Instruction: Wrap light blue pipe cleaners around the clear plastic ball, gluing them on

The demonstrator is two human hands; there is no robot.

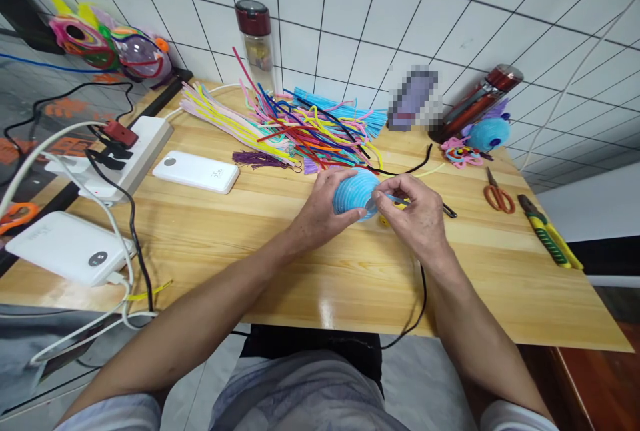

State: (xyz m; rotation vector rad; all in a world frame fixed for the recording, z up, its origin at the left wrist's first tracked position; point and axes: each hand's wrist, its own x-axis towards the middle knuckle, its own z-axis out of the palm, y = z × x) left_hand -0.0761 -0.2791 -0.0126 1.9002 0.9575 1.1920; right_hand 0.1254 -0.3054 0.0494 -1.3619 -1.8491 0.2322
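A light-blue ball, wound in ridged fuzzy rings, sits in my left hand, whose fingers and thumb wrap its left side. My right hand is closed in a pinch at the ball's right side. A thin light-blue strand, which looks like a pipe cleaner, shows at the pinching fingers. The fingertips hide where it meets the ball. Under and behind the right hand are a small yellow piece and a dark tool end, both partly covered.
Loose coloured pipe cleaners lie heaped behind the ball. Scissors and green-yellow pliers lie at right. White power banks and a power strip with cables are at left. A jar and red thermos stand near the wall.
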